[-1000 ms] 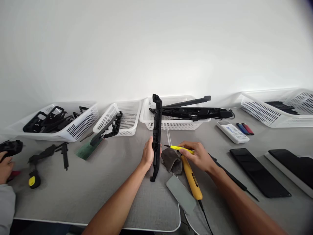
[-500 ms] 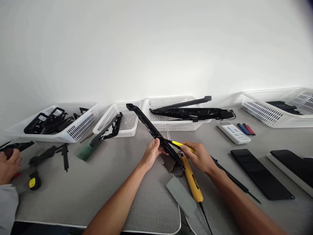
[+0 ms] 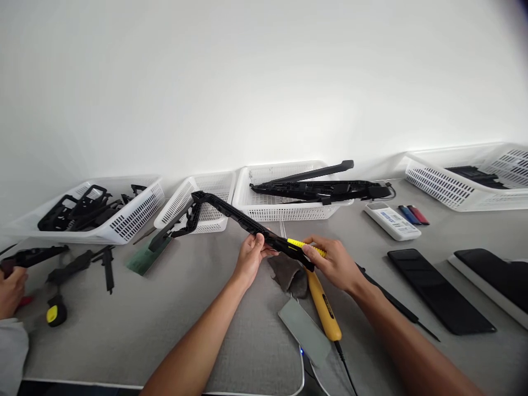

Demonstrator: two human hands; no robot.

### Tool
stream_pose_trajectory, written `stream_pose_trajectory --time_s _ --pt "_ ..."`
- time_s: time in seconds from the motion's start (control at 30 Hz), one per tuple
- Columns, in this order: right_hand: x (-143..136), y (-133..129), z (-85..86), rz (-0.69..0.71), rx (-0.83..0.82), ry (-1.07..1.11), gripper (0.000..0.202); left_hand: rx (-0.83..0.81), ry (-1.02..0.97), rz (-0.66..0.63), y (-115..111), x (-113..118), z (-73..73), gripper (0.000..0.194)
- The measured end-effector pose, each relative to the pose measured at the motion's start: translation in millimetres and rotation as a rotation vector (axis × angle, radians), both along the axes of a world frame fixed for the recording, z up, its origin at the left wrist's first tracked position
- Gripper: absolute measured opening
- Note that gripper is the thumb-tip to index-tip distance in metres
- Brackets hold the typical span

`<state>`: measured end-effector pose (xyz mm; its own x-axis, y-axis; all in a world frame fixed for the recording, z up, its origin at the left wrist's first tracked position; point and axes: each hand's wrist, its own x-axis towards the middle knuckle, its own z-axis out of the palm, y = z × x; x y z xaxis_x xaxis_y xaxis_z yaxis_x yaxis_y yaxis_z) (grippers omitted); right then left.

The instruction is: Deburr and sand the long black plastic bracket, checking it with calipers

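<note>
My left hand [image 3: 249,257] is wrapped round a long black plastic strip [image 3: 237,215], which slants from upper left down to the right. The strip's far end overlaps the small white basket. In my right hand [image 3: 335,263] is a yellow-handled tool [image 3: 305,247], its front part lying against the strip near the lower end. The tool's tip cannot be made out against the black plastic. Just below sit a dark cloth [image 3: 286,275], a thick yellow corded tool [image 3: 324,305] and a flat grey block [image 3: 304,331].
White baskets with black parts [image 3: 136,217] line the wall. A co-worker's hand [image 3: 11,291] holds a black part at far left. At right lie a white device [image 3: 391,221], a black phone-like slab [image 3: 439,291] and a thin black tool [image 3: 390,297].
The strip has tilted flatter, its upper end moving down and left, its lower end rising off the cloth. The co-worker's hand has shifted left and down.
</note>
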<state>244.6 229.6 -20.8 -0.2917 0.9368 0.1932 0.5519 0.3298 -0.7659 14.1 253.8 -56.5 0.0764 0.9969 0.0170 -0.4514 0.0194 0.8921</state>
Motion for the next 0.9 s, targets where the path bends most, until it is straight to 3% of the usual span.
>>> stream_pose_trajectory --time_s 0.1,0.27,0.5,0.63,0.9 --pt "0 0 1.5 0.036 -0.007 0.015 0.052 0.014 0.013 0.0 -1 -1 3.3 0.068" --pt "2 0 0.3 -0.025 0.04 0.036 0.057 0.031 -0.003 -0.008 -2 -1 7.5 0.069" --pt "1 -4 -2.8 0.05 0.083 0.139 0.054 -0.1 -0.156 -0.184 -7 -6 19.9 0.071" --pt "0 -4 -3.3 0.052 0.081 0.138 0.057 -0.176 -0.238 -0.241 -9 -4 18.5 0.063" --pt "3 -1 -5.4 0.015 0.116 0.054 0.056 -0.162 -0.272 -0.329 -12 5 15.3 0.059"
